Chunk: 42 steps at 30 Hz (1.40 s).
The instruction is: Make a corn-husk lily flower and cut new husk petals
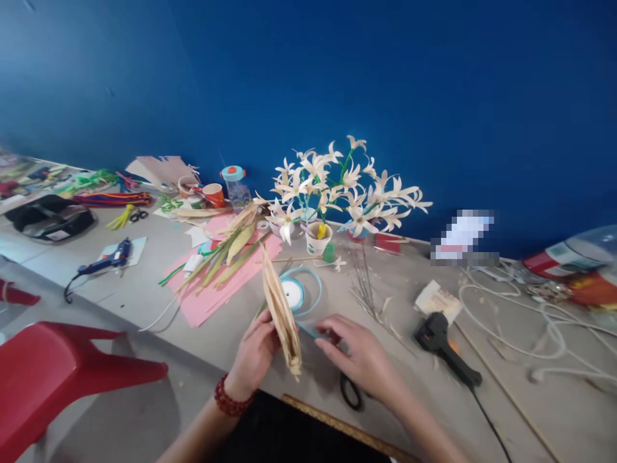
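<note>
Wall (434, 96): brightest at ten o'clock, darkest at two. Stool (43, 379): soft shadow below, eight o'clock. Edges: stretched, blurred. Pixelated patch (463, 238): three o'clock.

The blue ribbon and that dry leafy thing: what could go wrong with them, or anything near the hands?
The loose blue ribbon, looped between its roll and the right hand, might tangle. The dry husk in the left hand looks thin, so squeezing could crack it. The black glue gun could burn someone if hot; I can't tell.
</note>
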Available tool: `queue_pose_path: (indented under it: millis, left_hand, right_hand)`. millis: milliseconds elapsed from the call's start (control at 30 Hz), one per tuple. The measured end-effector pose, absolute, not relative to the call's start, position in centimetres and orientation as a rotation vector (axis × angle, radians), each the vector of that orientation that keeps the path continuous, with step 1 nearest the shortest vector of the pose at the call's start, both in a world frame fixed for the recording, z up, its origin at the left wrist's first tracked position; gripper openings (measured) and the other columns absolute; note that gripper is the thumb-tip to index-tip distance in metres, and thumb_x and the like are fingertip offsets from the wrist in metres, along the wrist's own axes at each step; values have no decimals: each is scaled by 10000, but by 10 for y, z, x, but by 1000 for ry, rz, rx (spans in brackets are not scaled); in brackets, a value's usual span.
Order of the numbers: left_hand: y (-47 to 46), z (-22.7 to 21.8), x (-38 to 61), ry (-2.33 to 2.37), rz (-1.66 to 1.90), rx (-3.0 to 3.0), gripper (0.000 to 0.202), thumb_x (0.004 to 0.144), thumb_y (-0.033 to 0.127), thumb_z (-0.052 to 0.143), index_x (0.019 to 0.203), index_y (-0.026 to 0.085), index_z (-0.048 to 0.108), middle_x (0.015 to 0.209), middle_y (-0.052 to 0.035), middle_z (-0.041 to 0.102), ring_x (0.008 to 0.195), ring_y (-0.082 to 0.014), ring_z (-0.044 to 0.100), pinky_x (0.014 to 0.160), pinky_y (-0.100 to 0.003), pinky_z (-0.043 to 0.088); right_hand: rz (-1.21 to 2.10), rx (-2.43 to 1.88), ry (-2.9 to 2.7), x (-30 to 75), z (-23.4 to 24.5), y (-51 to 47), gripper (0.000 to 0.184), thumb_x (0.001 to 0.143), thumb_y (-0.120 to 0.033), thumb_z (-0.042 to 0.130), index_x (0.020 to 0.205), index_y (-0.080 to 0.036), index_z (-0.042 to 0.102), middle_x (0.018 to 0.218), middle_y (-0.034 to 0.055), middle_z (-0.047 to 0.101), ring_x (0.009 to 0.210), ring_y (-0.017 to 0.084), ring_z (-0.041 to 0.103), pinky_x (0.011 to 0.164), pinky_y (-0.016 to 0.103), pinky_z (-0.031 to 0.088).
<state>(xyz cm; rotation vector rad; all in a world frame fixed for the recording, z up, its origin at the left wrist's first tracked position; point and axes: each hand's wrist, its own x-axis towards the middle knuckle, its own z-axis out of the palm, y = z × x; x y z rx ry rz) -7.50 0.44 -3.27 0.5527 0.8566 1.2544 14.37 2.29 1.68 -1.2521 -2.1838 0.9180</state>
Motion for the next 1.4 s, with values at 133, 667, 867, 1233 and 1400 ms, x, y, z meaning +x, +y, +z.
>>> queue_pose_path:
  millis: [133,667,867,1233,1400]
  left_hand:
    - [1,-31,-60,788,1272,480,220,838,248,643,1042,187,699,915,-68,720,865,-234,685,763,-321,540]
    - [-8,-31,-61,1011,1248,620,336,777,290,752,1084,171,689,986,-64,730,881,-197,665,804,-279,529]
    - [-5,-34,-64,1038,1250,568,358,745,292,764,1078,173,710,949,-51,739,883,-200,674,795,-264,535]
    - [-3,-17,-58,1247,1131,846,374,626,362,840,881,129,696,770,-35,709,702,-174,637,650,-249,529]
    - [-1,-15,-61,1271,1134,750,291,703,378,775,819,126,686,695,-22,678,619,-140,599,584,-225,497]
  right_hand:
    - [987,-1285,-2159,118,22,11,188,915,-332,596,1069,-226,607,945,29,700,766,178,647,682,260,456]
    - [1064,-1388,-1814,100,3,1,197,937,-304,494,772,-213,549,661,-22,569,610,141,537,535,216,360]
    - [1090,-1413,-1760,103,-2,1,249,954,-319,471,739,-212,535,652,-25,543,620,140,522,552,220,354]
    - [1095,-1320,-1766,96,-10,0,196,891,-261,483,701,-213,478,641,-30,485,618,140,475,570,231,344]
    - [1076,-1337,-1747,97,-9,-2,235,897,-259,462,667,-212,459,609,-35,467,598,133,474,558,227,340]
